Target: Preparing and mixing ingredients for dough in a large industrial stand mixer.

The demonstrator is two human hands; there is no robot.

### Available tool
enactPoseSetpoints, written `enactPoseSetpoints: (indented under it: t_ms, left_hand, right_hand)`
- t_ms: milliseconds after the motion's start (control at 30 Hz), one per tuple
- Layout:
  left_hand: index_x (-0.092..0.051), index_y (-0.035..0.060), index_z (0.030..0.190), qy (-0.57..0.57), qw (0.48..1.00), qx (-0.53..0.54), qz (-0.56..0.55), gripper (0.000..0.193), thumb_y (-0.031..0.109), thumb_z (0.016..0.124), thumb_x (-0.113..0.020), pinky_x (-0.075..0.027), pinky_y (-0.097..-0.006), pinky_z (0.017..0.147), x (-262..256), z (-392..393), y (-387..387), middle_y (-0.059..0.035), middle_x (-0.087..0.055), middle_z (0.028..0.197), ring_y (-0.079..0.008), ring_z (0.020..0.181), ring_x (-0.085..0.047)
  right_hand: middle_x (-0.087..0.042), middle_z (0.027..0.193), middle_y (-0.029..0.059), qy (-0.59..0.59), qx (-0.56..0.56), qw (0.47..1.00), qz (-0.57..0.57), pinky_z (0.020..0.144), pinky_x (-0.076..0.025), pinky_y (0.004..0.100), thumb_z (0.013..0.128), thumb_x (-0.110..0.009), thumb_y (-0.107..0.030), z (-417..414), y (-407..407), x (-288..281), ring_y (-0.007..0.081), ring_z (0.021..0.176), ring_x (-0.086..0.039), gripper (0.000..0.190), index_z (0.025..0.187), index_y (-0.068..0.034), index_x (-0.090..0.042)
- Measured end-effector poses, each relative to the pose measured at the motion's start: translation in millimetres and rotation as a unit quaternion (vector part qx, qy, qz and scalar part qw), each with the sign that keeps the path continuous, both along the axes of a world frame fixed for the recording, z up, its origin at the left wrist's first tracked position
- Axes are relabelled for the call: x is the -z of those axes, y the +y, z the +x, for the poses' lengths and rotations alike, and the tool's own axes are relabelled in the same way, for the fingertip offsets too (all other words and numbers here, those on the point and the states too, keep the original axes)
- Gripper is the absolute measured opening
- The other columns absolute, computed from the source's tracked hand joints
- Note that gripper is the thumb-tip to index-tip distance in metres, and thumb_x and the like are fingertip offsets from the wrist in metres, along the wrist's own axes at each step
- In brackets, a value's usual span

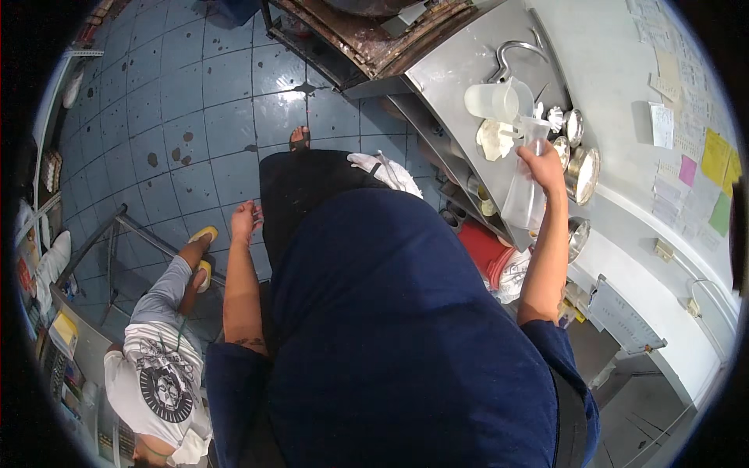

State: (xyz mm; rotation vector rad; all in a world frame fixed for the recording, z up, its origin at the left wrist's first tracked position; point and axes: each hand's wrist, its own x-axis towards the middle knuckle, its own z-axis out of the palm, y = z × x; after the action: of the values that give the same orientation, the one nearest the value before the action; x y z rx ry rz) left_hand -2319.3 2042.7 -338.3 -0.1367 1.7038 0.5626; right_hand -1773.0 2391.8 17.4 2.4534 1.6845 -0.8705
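Note:
On the right, my right hand (543, 164) grips a clear plastic pitcher (522, 202) over the steel counter (447, 64). Just beyond it lies another translucent plastic jug (488, 101) on its side, near a steel dough hook (515, 52). A cream-coloured flat piece (494, 140), whose material I cannot make out, rests beside the jugs. My left hand (244, 221) hangs low at my left side above the tiled floor, fingers apart and holding nothing.
Steel bowls (582, 175) line the wall side of the counter. A red bucket (483, 245) stands below the counter's near end. At lower left, a person in a white shirt (164, 374) is near a metal frame (169, 248). Dark spots mark the blue floor tiles (181, 117).

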Motion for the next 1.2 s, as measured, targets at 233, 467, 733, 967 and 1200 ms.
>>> enactPoseSetpoints:
  t_ms: [233,467,733,967,1200]
  left_hand:
    - [-0.059,0.0168,0.119,0.002,1.000,0.013,-0.004,0.033,0.039,0.095,-0.057,-0.048,-0.0297,0.069,-1,1,1,0.0037,-0.068,0.097,-0.0123,0.081,-0.062]
    - [-0.059,0.0165,0.118,0.004,1.000,0.012,-0.001,0.033,0.039,0.094,-0.057,-0.048,-0.0297,0.070,-1,0,2,0.0037,-0.068,0.097,-0.0121,0.081,-0.062]
    - [-0.060,0.0178,0.118,-0.001,1.000,0.010,-0.004,0.032,0.039,0.093,-0.058,-0.048,-0.0303,0.070,5,-1,1,0.0042,-0.068,0.099,-0.0121,0.082,-0.062]
    - [-0.058,0.0125,0.111,0.007,1.000,-0.012,-0.001,0.021,0.029,0.097,-0.056,-0.054,-0.0268,0.058,-7,7,13,0.0000,-0.066,0.089,-0.0114,0.069,-0.062]
    - [-0.060,0.0174,0.116,-0.004,1.000,0.011,0.005,0.032,0.040,0.094,-0.058,-0.048,-0.0314,0.071,11,1,-2,0.0046,-0.068,0.100,-0.0126,0.084,-0.062]
  right_hand:
    - [-0.070,0.090,0.0120,0.011,0.015,1.000,-0.014,0.063,-0.053,0.0329,0.073,-0.076,-0.027,-1,1,-2,0.0184,0.069,-0.065,0.051,0.111,0.004,-0.063]
    - [-0.068,0.085,0.0092,0.006,0.005,1.000,0.003,0.058,-0.051,0.0318,0.074,-0.075,-0.028,-3,0,-3,0.0174,0.067,-0.064,0.047,0.109,0.002,-0.063]
    - [-0.067,0.082,0.0078,0.001,-0.003,1.000,0.002,0.057,-0.051,0.0316,0.075,-0.075,-0.029,-4,0,-6,0.0162,0.065,-0.063,0.046,0.107,0.001,-0.063]
    - [-0.067,0.082,0.0082,-0.001,0.002,1.000,0.003,0.056,-0.051,0.0314,0.074,-0.075,-0.029,-8,-1,-10,0.0162,0.065,-0.063,0.047,0.108,0.001,-0.063]
    - [-0.068,0.082,0.0088,0.003,0.015,1.000,-0.015,0.054,-0.051,0.0311,0.074,-0.075,-0.029,-14,0,-13,0.0167,0.063,-0.064,0.048,0.110,0.002,-0.063]
